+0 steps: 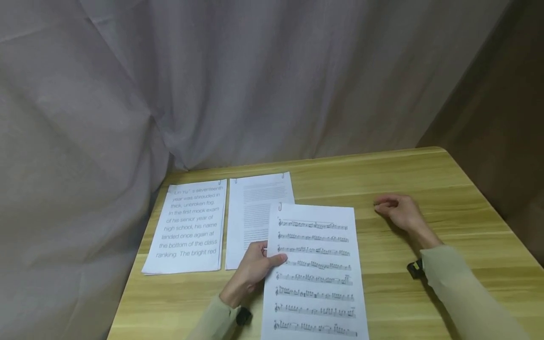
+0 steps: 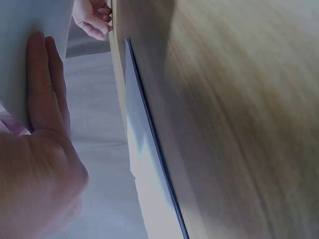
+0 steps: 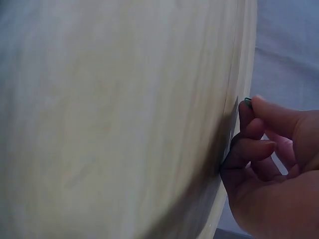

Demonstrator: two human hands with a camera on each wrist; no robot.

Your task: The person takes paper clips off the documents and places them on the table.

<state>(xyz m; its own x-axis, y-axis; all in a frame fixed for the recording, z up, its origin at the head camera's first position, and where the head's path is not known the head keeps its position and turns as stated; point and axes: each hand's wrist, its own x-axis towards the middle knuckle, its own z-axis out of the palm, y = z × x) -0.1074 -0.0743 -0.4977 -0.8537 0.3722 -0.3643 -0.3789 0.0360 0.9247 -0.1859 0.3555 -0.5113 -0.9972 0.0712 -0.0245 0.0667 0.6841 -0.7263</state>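
Note:
My left hand [image 1: 254, 265] grips the left edge of a sheet of music [image 1: 316, 283], thumb on the printed face and fingers behind it. The page is raised off the table and tilted. A paper clip [image 1: 280, 207] sits at its top left corner. Over the table to the right, my right hand [image 1: 403, 213] pinches a small green paper clip [image 3: 247, 101] between thumb and index finger. Most of that clip is hidden by the fingertips. In the left wrist view, fingers [image 2: 44, 84] lie flat along the back of the paper.
At the left of the wooden table [image 1: 408, 174] lies a large-print stack [image 1: 189, 231] with clips at its top corners. Beside it is a small-print stack [image 1: 259, 189], also clipped at both top corners and partly covered by the music. A grey curtain [image 1: 272, 85] hangs behind.

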